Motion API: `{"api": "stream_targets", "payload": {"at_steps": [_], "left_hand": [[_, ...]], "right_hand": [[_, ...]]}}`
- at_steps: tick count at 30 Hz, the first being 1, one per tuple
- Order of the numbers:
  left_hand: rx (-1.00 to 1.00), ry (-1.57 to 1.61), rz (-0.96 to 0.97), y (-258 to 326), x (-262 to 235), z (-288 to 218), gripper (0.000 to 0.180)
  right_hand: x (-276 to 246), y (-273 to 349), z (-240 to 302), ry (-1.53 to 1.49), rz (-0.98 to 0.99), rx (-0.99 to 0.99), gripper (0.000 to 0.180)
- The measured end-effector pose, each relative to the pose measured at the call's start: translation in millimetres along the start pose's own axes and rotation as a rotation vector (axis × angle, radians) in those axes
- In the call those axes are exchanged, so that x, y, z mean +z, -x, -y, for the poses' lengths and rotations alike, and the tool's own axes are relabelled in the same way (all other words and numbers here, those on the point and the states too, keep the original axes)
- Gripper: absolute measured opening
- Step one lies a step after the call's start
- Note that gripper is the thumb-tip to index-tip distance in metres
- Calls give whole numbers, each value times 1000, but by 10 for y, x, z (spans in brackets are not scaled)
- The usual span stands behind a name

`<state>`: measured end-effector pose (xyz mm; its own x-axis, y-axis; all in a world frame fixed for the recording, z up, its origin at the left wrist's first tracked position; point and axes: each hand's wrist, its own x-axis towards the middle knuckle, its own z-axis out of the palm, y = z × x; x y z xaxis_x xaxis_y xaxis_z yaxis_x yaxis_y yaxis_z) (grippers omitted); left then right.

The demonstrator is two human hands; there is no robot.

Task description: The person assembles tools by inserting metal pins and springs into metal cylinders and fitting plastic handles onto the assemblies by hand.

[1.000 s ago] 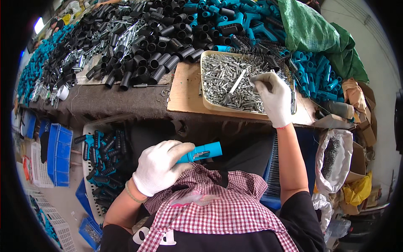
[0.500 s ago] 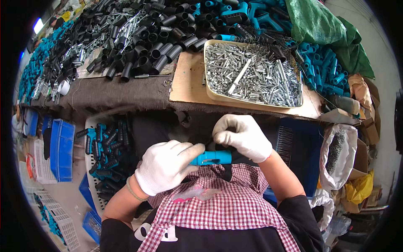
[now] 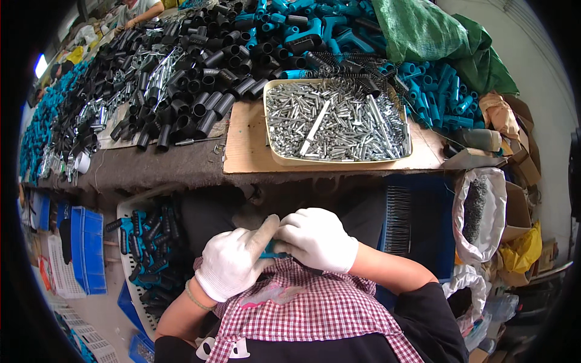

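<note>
Close together in front of my checked apron (image 3: 321,302), both hands wear white gloves. Between them sits a teal plastic tool handle (image 3: 275,255), mostly covered by the gloves, so only a small strip of it shows. My left hand (image 3: 237,257) is closed around its left end, with the index finger stretched along the top. Curled over the other end is my right hand (image 3: 318,239), its fingertips against the left hand's fingers. Whether the right fingers also pinch a small part cannot be seen.
A cream tray (image 3: 339,161) of small metal pins stands on the bench board (image 3: 248,145). Black sleeves (image 3: 206,112) and teal parts (image 3: 448,97) pile behind it. A white crate (image 3: 128,254) of handles is at left, a row of springs (image 3: 396,221) at right. Another person (image 3: 142,11) works far left.
My right hand has come down from above the teal handle and closed over it, hiding most of it. The bench has shifted left and slightly down in view.
</note>
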<state>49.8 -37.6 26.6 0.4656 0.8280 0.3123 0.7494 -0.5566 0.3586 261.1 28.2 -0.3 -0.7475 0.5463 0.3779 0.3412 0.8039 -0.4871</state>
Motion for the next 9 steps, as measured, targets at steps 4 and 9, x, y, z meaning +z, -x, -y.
{"api": "stream_targets", "payload": {"at_steps": [4,9], "left_hand": [[-43,13,-35,-29,18,-10,77],[-71,90,-36,-54,45,-30,75]], "right_hand": [[-21,104,-44,15,18,-77,46],[-34,156,-60,20,90,-43,56]]}}
